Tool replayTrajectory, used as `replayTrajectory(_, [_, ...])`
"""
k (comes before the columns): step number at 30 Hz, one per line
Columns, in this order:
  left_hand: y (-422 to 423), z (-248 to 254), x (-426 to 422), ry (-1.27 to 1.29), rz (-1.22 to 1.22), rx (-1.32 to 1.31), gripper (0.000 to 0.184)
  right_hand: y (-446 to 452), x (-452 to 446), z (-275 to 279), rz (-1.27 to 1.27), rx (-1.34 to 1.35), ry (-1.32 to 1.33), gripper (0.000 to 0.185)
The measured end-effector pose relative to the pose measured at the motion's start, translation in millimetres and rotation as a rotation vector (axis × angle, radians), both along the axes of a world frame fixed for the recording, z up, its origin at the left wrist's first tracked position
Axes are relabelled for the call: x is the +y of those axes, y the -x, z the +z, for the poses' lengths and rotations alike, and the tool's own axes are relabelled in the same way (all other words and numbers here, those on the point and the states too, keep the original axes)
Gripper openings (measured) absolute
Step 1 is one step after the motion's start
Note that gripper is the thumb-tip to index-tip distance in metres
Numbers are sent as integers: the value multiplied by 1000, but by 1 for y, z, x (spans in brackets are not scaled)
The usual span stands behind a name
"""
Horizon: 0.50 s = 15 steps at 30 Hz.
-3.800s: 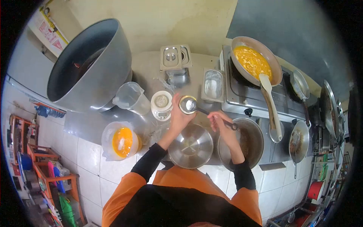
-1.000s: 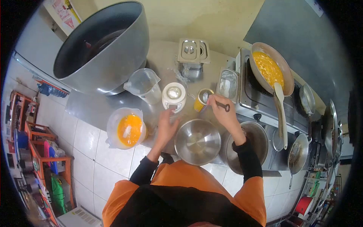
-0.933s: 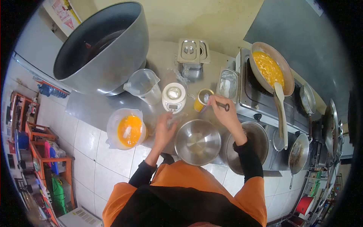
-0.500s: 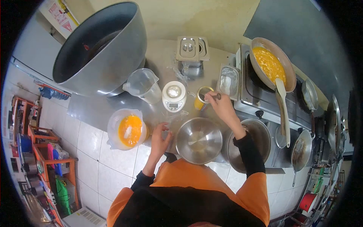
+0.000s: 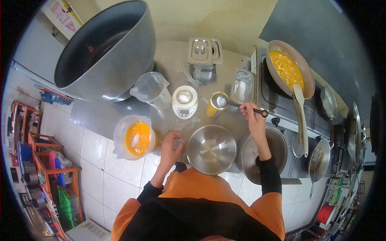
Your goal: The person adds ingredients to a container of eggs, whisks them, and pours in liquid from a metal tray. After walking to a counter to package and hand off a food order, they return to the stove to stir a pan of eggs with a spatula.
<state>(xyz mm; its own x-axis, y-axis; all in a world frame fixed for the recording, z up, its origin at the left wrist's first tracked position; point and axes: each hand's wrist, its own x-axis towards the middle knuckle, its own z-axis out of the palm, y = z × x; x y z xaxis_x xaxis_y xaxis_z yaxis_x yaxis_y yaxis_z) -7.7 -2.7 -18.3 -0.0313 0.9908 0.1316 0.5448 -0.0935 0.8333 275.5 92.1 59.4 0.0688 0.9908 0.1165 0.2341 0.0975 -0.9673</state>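
Note:
My right hand [image 5: 252, 114] grips the dark handle of a spoon [image 5: 262, 113]. Its round end, with some white powder in it, lies over the mouth of a yellow tin [image 5: 212, 111]. Loosely curled, with thumb and fingers apart, my left hand [image 5: 172, 146] holds nothing visible. It hovers between a steel mixing bowl [image 5: 221, 164] and a plastic jug [image 5: 119, 134] of orange egg mixture topped with white powder. A white kitchen scale [image 5: 185, 110] bears a small dish of white powder. Right of the tin is a steel tray [image 5: 243, 96] with white powder.
A large grey pot [image 5: 116, 68] stands at the back left, beside a clear measuring jug [image 5: 163, 100]. Lidded steel containers [image 5: 205, 56] sit at the wall. On the stove [image 5: 277, 108] is a pan [image 5: 309, 90] of yellow egg. Another pot [image 5: 245, 160] stands at right.
My right hand has moved right and slightly down, drawing the spoon's handle away from the tin; white powder now shows at its round end. My left hand has barely moved.

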Motion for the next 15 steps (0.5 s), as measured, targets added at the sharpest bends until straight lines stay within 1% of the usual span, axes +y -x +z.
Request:
replayTrajectory(4, [4, -1, -2, -2, 1, -23, 36, 15, 2, 14, -26, 103, -31, 25])
replayTrajectory(7, [9, 0, -6, -7, 11, -22, 36, 44, 10, 20, 64, 51, -1, 24])
replayTrajectory(8, [11, -1, -7, -14, 12, -13, 36, 58, 11, 23, 107, -28, -16, 21])
replayTrajectory(11, [17, 0, -12, -4, 28, -7, 36, 97, 13, 16, 255, -128, -147, 17])
replayTrajectory(14, [23, 0, -17, 29, 44, -11, 35, 113, 23, -14, 431, -540, -472, 16])
replayTrajectory(15, [24, 0, -19, 41, 48, -13, 35, 115, 26, -28, 474, -613, -479, 19])
